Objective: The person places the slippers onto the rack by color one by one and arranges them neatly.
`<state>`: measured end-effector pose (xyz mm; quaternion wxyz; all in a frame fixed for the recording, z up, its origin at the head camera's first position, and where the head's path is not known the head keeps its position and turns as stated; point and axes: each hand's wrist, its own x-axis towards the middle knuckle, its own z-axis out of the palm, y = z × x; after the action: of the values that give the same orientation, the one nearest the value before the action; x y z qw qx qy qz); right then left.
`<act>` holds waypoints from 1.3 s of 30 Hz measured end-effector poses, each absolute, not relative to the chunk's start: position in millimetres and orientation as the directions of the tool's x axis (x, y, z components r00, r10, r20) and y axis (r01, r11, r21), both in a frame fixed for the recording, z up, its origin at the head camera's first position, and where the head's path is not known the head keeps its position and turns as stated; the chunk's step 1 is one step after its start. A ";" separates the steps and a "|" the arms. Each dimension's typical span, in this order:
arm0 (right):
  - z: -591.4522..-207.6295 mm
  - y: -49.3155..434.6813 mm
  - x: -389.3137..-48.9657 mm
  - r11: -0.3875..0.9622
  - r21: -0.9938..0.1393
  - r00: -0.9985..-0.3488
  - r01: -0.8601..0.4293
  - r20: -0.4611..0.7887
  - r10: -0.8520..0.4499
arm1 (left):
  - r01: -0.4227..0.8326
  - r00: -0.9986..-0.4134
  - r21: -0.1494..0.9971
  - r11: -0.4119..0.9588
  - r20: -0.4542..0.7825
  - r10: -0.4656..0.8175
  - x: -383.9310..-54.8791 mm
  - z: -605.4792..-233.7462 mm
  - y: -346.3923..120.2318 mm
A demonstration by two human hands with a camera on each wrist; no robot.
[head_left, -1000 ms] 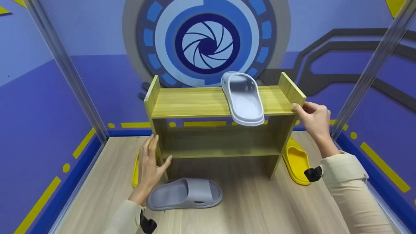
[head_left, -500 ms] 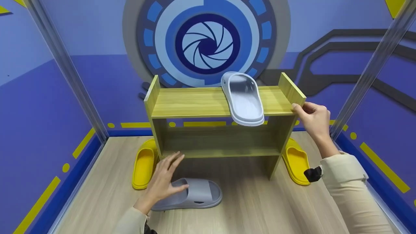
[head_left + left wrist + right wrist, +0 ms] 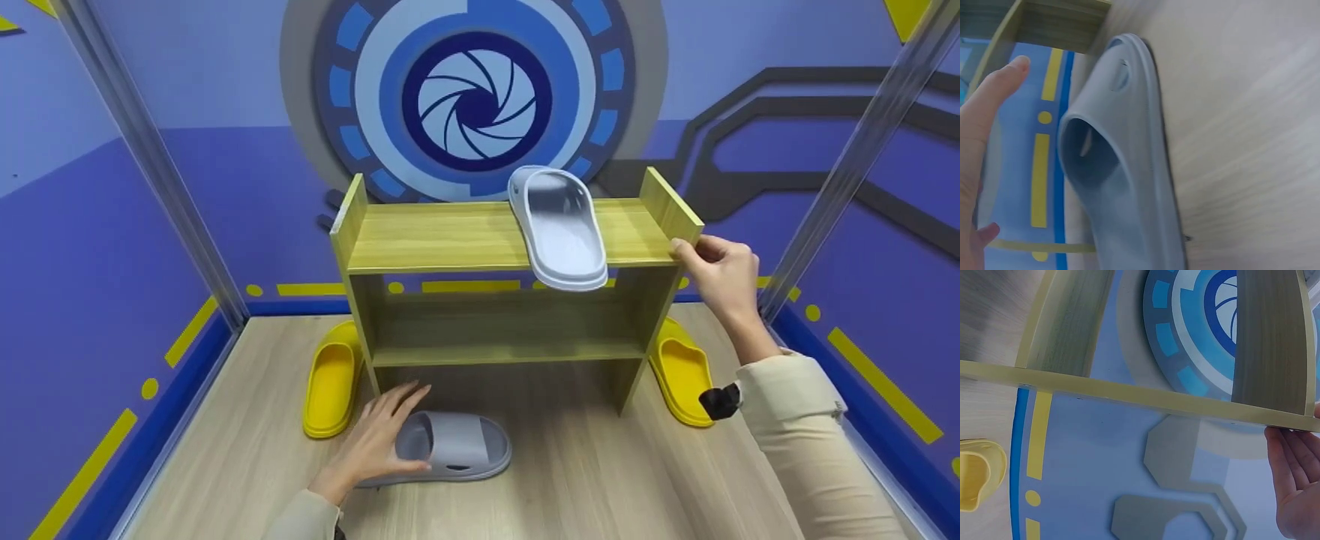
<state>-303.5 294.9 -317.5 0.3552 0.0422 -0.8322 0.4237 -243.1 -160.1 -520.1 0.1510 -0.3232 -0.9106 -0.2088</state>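
Note:
A grey slide slipper (image 3: 461, 442) lies sideways on the wooden floor in front of a small wooden shoe rack (image 3: 439, 236). My left hand (image 3: 375, 441) is over the slipper's heel end, fingers spread and thumb apart; the left wrist view shows the hand beside the slipper (image 3: 1129, 163) with a gap between them. At the upper right of the rack, my right hand (image 3: 724, 274) pinches the side panel, thumb inside and fingers outside, as the right hand (image 3: 1297, 481) in its wrist view also shows. On the top shelf a pale grey slipper (image 3: 568, 244) overhangs the front edge.
One yellow slipper (image 3: 330, 386) stands left of the rack and another yellow slipper (image 3: 682, 379) right of it, both on the floor. The rack's middle shelf (image 3: 510, 352) bears nothing. Blue patterned walls (image 3: 225, 225) with metal corner posts close in the space.
From beside the rack's left panel my left hand has moved right and down to the grey slipper, uncovering the left yellow slipper. The right hand keeps its grip on the rack.

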 end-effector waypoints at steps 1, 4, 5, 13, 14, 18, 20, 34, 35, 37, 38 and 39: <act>-317.6 294.9 -303.5 0.639 -0.674 -0.743 -0.371 0.628 0.231 | 0.644 -0.755 0.289 0.708 0.391 0.527 -243.0 -522.5 -160.7; -317.8 295.0 -303.7 0.639 -0.672 -0.741 -0.373 0.631 0.231 | 0.629 -0.772 0.301 0.717 0.350 0.530 -242.8 -529.8 -162.9; -317.8 295.1 -303.7 0.640 -0.671 -0.739 -0.373 0.632 0.232 | 0.626 -0.776 0.307 0.717 0.341 0.531 -242.7 -532.3 -163.5; -317.4 295.5 -303.6 0.635 -0.675 -0.736 -0.377 0.634 0.237 | 0.573 -0.819 0.405 0.713 0.258 0.512 -242.4 -550.0 -169.8; -317.5 295.6 -303.7 0.634 -0.675 -0.737 -0.377 0.633 0.235 | 0.563 -0.825 0.418 0.713 0.243 0.510 -243.1 -552.0 -170.6; -318.0 295.9 -304.0 0.634 -0.676 -0.742 -0.376 0.629 0.231 | 0.539 -0.839 0.442 0.717 0.206 0.504 -245.2 -558.1 -173.2; -317.9 295.8 -303.9 0.633 -0.675 -0.743 -0.379 0.630 0.227 | 0.539 -0.839 0.446 0.715 0.207 0.504 -246.0 -560.2 -174.2; -319.1 296.1 -304.2 0.632 -0.672 -0.741 -0.386 0.633 0.222 | 0.464 -0.876 0.470 0.751 0.115 0.469 -247.3 -569.2 -177.0; -318.9 296.1 -304.2 0.632 -0.672 -0.740 -0.386 0.634 0.223 | 0.463 -0.877 0.461 0.757 0.115 0.467 -247.8 -568.9 -176.6; -318.7 295.9 -304.1 0.632 -0.673 -0.738 -0.385 0.635 0.227 | 0.458 -0.880 0.447 0.768 0.108 0.462 -248.8 -568.7 -176.3; -318.6 295.8 -304.0 0.631 -0.674 -0.737 -0.385 0.636 0.229 | 0.455 -0.882 0.441 0.774 0.105 0.459 -249.2 -568.4 -176.2; -318.5 295.7 -304.0 0.631 -0.674 -0.737 -0.384 0.635 0.230 | 0.451 -0.884 0.435 0.779 0.099 0.456 -249.5 -568.2 -176.2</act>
<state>-304.0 295.7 -318.5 0.3596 0.0465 -0.8283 0.4271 -249.5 -176.2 -568.2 -0.0058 -0.2406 -0.9432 -0.2290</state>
